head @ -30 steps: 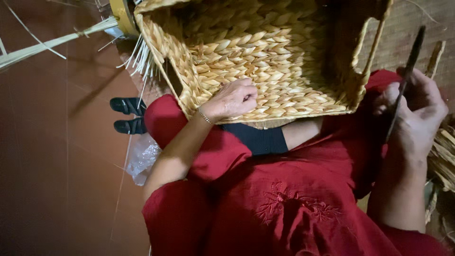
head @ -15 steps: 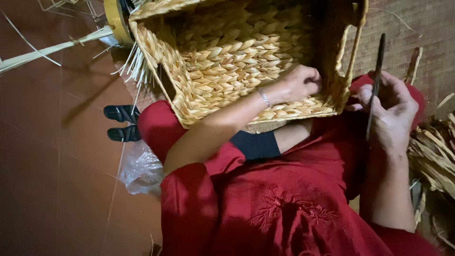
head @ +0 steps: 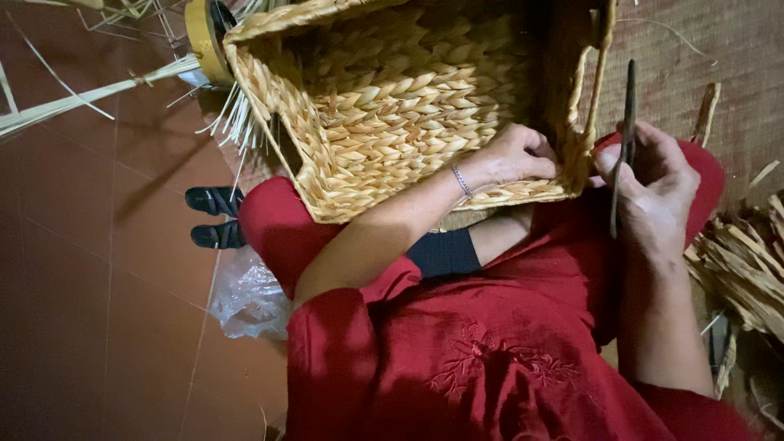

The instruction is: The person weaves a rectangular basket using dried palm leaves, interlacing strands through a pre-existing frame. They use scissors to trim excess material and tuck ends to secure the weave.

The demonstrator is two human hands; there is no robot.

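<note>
Two hands work at one corner of the woven basket (head: 408,114), which lies tipped on its side across my red-clad lap, its open mouth toward me and its long axis running left to right. I take that basket as my landmark. My left hand (head: 510,155) rests inside its lower right corner, fingers curled and pressed against the weave just beside the side handle slot (head: 590,90); its grip is closed on the braid, though I cannot tell whether it pinches a single strand. My right hand (head: 653,192) sits just outside that same corner, fingers wrapped around a thin dark tool (head: 625,147) that stands nearly upright, its top end level with the slot. So the corner lies between both hands, the left one nearer.

Right of the basket lies a heap of dried fibre strips (head: 743,269) on a woven mat (head: 719,49). Left of it, bare floor tiles (head: 82,269), a pair of black sandals (head: 214,216), and a crumpled plastic bag (head: 249,294) leave room.
</note>
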